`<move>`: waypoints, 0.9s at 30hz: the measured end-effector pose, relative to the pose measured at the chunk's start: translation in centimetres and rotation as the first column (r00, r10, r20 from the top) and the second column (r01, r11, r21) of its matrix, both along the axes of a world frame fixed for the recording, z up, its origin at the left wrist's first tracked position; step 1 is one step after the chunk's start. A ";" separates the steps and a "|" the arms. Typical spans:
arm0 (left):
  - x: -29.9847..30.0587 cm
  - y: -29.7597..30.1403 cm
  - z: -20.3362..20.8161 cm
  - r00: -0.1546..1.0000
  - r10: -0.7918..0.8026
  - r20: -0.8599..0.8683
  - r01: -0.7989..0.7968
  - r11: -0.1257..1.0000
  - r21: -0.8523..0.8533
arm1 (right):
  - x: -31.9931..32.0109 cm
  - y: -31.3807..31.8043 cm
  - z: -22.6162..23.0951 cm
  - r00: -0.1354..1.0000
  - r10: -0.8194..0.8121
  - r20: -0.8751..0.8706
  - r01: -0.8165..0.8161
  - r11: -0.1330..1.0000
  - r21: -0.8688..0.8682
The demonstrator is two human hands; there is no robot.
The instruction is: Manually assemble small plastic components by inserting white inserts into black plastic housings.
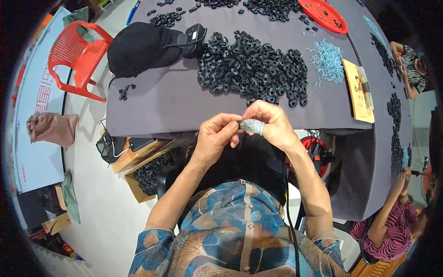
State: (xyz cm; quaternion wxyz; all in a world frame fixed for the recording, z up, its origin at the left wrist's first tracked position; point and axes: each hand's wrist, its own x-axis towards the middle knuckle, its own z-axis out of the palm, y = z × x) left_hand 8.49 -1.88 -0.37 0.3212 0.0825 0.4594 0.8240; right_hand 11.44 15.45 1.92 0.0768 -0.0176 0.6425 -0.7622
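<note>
My left hand (214, 139) and my right hand (271, 125) meet just in front of the table's near edge, fingertips pinched together. Between them is a small black plastic part (239, 124), mostly covered by the fingers. A grey speckled sleeve (253, 126) wraps my right thumb. Beyond my hands spreads a large heap of small black plastic parts (251, 67) on the grey-covered table (157, 104). To its right lies a loose pile of tiny pale-blue, silvery pieces (327, 60).
A black cap (143, 50) with a device sits left of the heap; a yellow booklet (357, 92) and red tray (323, 14) lie right. Below left stands a cardboard box (138, 187) of black parts, beyond it a red chair (76, 57). Two people work along the right side.
</note>
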 end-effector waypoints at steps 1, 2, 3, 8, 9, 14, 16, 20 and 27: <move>-0.5 0.2 0.3 1.000 0.000 -0.001 0.000 1.000 0.001 | -0.4 0.1 0.4 1.000 0.000 -0.001 0.000 1.000 0.001; -1.0 0.4 0.6 1.000 -0.001 0.003 0.001 1.000 0.002 | -0.7 0.0 1.0 1.000 -0.028 -0.010 0.029 0.996 0.086; -1.6 0.6 0.9 1.000 -0.003 0.008 0.003 1.000 0.005 | -1.1 0.0 1.7 0.998 -0.056 -0.022 0.059 0.984 0.171; -3.5 1.0 1.4 0.995 0.068 0.067 -0.074 0.994 0.085 | -5.9 1.8 4.9 0.984 0.038 -0.176 0.045 0.895 0.445; -3.8 1.0 1.1 0.991 0.088 0.102 -0.096 0.992 0.079 | -8.0 2.9 4.7 0.949 0.033 -0.314 0.132 0.862 0.490; -3.7 0.1 0.8 0.977 0.130 0.171 -0.144 0.987 0.070 | -17.2 6.4 2.8 0.879 0.061 -0.473 0.417 0.383 0.825; -3.8 0.1 0.6 0.977 0.109 0.182 -0.129 0.986 0.102 | -19.6 6.7 1.8 0.864 0.106 -0.492 0.428 0.359 0.830; -4.0 -0.1 0.2 0.976 0.085 0.200 -0.116 0.981 0.153 | -21.9 5.5 1.6 0.863 0.188 -0.469 0.426 0.229 0.875; -4.3 -0.4 -0.1 0.976 0.041 0.216 -0.080 0.981 0.177 | -24.1 5.3 1.0 0.881 0.365 -0.300 0.298 0.063 0.952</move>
